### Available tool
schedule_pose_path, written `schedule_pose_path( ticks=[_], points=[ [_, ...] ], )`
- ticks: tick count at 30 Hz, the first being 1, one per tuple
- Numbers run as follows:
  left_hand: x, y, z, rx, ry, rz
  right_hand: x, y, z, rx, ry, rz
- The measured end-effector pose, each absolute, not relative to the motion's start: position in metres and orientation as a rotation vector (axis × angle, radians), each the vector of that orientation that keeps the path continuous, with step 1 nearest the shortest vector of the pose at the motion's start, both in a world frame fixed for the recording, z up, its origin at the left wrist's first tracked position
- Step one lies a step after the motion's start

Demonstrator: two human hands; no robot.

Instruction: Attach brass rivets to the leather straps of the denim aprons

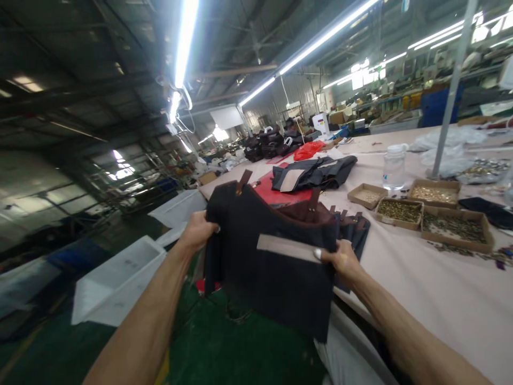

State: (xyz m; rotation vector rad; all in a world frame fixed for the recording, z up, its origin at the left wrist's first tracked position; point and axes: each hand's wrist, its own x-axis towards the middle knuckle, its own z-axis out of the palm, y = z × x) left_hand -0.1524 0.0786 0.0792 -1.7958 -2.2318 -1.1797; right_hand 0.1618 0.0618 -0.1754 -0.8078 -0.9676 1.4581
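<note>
A dark fabric panel (276, 278) with brown trim, short brown tabs and a beige strip (286, 248) hangs stretched between my two hands, off the table's edge. My left hand (199, 231) pinches its left side. On the right side, my right hand (340, 261) grips the panel, its thumb beside the end of the beige strip. Behind my right hand, more dark pieces with brown tabs (355, 227) lie on the table. The fingers behind the cloth are hidden.
Small boxes of metal parts (401, 211) and a clear plastic jar (395, 168) stand on the table (433, 299) at right, near a metal pole (455, 91). Folded dark pieces (315, 174) lie farther back on red material. White bins (116, 278) stand at left.
</note>
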Motion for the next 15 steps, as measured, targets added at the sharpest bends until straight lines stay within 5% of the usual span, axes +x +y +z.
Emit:
schedule_pose_path(
  ticks=[3,6,11,15],
  points=[
    [-0.138,0.125,0.087,-1.74,-2.211,-1.188,0.161,0.116,-0.146,-1.047,-1.026,1.193],
    [-0.114,0.136,0.046,-1.74,-2.156,-1.225,0.195,0.108,-0.161,-1.078,-1.047,1.042],
    [-0.024,0.089,-0.122,-2.367,-1.844,-1.383,0.347,-0.012,-0.252,-1.368,-0.961,0.779],
    [0.051,0.051,-0.231,-2.711,-1.771,-1.359,0.502,-0.111,-0.268,-1.827,-0.937,0.288]
  ],
)
